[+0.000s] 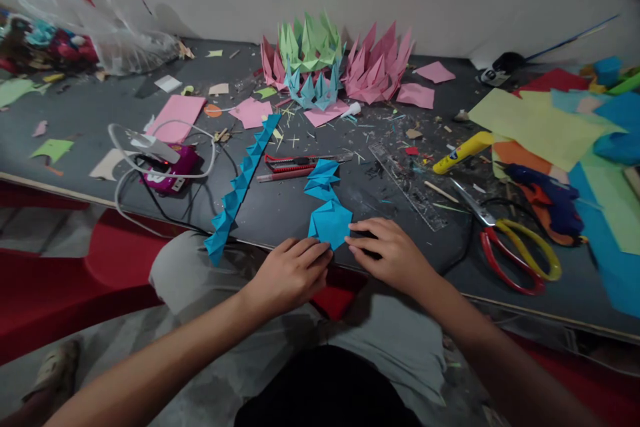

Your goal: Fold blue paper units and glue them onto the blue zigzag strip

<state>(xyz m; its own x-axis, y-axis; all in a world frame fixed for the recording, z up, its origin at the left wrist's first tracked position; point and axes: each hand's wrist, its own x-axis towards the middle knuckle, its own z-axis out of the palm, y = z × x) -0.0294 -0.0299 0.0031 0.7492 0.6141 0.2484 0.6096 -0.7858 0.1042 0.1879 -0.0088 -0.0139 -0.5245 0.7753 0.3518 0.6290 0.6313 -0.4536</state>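
A folded blue paper piece [333, 223] lies near the table's front edge, with a small stack of folded blue pieces [323, 180] just beyond it. My left hand [295, 270] has its fingers closed on the lower left edge of the blue paper piece. At its right edge, my right hand [387, 253] pinches the same piece between thumb and fingertips. Left of them, a long chain of joined blue folded pieces [243, 183] runs diagonally, its near end reaching over the table edge.
Green, pink and light blue folded paper crowns [377, 70] stand at the back. Scissors [500, 233], a glue gun [547, 203], yellow tube [464, 152] and ruler [407, 187] lie right. Red cutter [300, 161] lies mid-table; purple power box [175, 170] with cables sits left.
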